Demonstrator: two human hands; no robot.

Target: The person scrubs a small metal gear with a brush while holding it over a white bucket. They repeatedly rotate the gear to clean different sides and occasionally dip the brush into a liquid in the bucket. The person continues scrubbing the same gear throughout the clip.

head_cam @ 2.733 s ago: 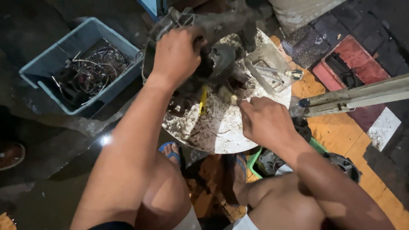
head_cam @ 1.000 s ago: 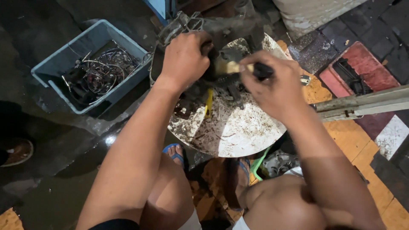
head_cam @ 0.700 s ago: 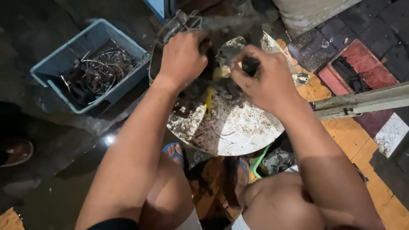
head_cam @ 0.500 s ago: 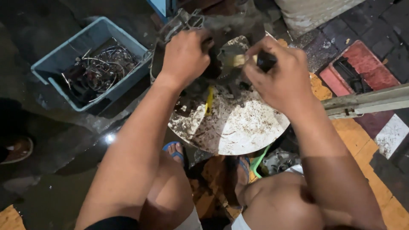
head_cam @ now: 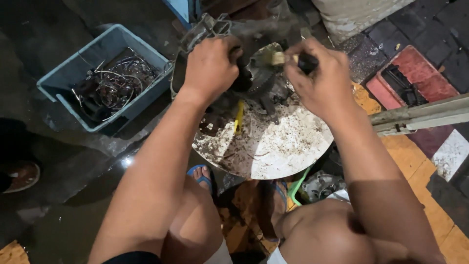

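Engine part point(head_cam: 259, 90): dull grey metal, greasy, rough. Round tray point(head_cam: 273, 146): pale, smooth, grit-speckled. Brush point(head_cam: 293, 59): matt black handle, pale bristles. Far-left bin point(head_cam: 63, 78): matt blue plastic holding shiny wire. Floor point(head_cam: 58, 205): dark, wet, glossy.

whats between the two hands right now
In the head view, a dark greasy metal part sits between the left hand and right hand, with the brush tip over it.

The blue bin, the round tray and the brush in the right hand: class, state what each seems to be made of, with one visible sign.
Blue bin: probably plastic, with matte, evenly coloured moulded walls.
Round tray: likely enamelled or painted metal, though plastic is possible; pale, faintly glossy, thin-rimmed and spattered with dark grime.
Brush, held by the right hand: pale bristles, fibre unclear; black handle, probably plastic.
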